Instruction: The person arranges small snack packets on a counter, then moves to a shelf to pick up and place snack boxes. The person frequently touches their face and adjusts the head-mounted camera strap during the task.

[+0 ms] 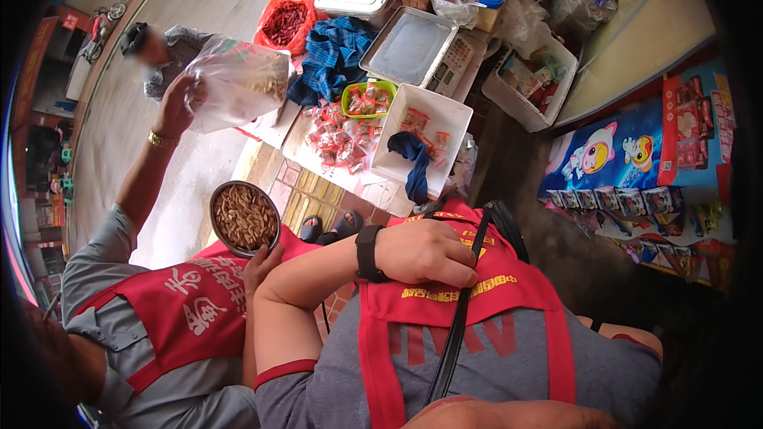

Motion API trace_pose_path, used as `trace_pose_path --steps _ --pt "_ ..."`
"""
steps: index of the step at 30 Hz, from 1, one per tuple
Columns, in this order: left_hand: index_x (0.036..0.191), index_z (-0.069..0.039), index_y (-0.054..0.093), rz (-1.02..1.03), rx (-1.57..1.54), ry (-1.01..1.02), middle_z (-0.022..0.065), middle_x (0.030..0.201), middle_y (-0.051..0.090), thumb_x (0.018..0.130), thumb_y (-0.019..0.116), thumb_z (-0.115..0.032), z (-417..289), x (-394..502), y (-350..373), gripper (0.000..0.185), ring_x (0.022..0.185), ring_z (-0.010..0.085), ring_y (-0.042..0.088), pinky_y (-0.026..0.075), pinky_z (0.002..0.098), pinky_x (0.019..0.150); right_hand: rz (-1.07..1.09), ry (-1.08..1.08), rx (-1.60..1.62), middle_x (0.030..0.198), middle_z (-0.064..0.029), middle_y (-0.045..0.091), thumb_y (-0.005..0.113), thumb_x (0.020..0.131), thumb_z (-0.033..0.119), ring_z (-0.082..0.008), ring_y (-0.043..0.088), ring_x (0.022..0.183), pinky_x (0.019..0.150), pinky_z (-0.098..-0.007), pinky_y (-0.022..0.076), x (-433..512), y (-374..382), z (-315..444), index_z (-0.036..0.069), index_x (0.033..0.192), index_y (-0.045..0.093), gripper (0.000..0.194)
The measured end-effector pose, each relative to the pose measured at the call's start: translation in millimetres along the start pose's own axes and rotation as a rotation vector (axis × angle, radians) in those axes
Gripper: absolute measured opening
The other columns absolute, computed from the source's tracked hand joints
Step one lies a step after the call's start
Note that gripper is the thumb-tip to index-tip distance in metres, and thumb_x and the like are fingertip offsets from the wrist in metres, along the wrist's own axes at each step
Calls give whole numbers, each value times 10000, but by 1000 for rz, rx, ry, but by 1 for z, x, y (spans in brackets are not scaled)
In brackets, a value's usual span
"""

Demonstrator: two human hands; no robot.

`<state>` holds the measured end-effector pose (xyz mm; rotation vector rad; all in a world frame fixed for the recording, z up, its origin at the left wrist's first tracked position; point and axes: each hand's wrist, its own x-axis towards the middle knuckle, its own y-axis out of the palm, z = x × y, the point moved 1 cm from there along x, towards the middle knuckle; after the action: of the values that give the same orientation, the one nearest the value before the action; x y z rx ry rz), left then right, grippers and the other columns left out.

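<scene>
My left hand (421,252), with a black band on the wrist, lies across my chest over my red apron (518,295). Its fingers curl at a black strap (448,345); whether they grip it is unclear. My right hand is out of view. To my left, a co-worker in a red apron (179,304) holds a round metal bowl (278,232) of brown elongated food pieces (244,214). That co-worker's other hand (176,104) lifts a clear plastic bag (229,80) with pale contents.
Ahead, a table (384,193) bears small red-and-clear packets (337,137), a green basket (391,86), a white box (456,125) with a dark blue cloth, and a metal tray (411,47) beside scale keys. A foam box (533,122) and snack display (602,149) stand right. Another person (173,59) is beyond.
</scene>
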<state>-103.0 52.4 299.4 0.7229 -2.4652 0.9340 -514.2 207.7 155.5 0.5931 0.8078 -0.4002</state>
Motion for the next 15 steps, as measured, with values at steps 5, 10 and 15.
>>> trace_pose_path --steps 5,10,15 --pt "922 -87 599 50 -39 -53 49 857 583 784 554 -126 -5 -4 -1 150 748 240 577 443 334 684 -372 -51 257 879 -30 635 658 786 175 -135 591 804 715 -273 476 14 -25 -1 12 988 594 267" --pt "950 -112 586 167 91 -68 27 768 542 756 532 -160 -27 8 -13 208 695 192 560 417 307 632 -111 31 -966 887 -138 634 613 752 282 -301 622 839 686 -381 491 33 -24 10 43 940 595 305" --pt "906 -70 568 146 -3 127 9 729 493 755 538 -148 -63 21 -28 173 638 141 536 395 272 572 2 -147 -1100 837 -164 628 568 741 290 -363 603 823 693 -439 484 30 -22 9 52 905 599 290"
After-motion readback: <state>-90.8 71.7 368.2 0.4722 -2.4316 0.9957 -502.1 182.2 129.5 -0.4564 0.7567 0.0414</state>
